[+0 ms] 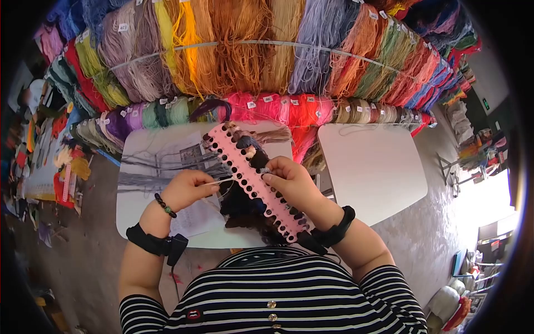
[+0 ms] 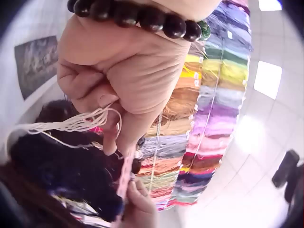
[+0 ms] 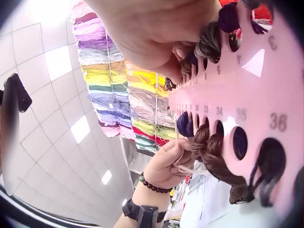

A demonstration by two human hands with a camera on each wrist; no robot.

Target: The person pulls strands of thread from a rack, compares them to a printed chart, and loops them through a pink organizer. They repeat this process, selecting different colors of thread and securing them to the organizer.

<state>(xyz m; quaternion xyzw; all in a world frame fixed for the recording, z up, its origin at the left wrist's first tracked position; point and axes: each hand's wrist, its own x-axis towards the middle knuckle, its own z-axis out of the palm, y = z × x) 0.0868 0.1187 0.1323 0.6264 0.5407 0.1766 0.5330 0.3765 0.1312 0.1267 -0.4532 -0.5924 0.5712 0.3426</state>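
A long pink thread holder board [image 1: 260,186], with numbered holes along both edges, slants in front of my body. Dark, brown and navy thread bundles are looped through many of its holes. My left hand [image 1: 190,186] pinches a few thin white thread strands [image 2: 71,124] beside the board's left edge; the strands trail from between thumb and fingers. On the opposite edge, my right hand [image 1: 292,179] grips the board with thumb and fingertips, close to the looped bundles. Dark thread [image 2: 57,161] hangs in a mass under the board.
A white table [image 1: 372,167] stands ahead, with a gap between its two tops. On the left top lie grey-blue thread strands [image 1: 161,161] and printed paper [image 1: 194,222]. Racks of colourful thread hanks [image 1: 239,61] hang behind it. More stored goods line the left side.
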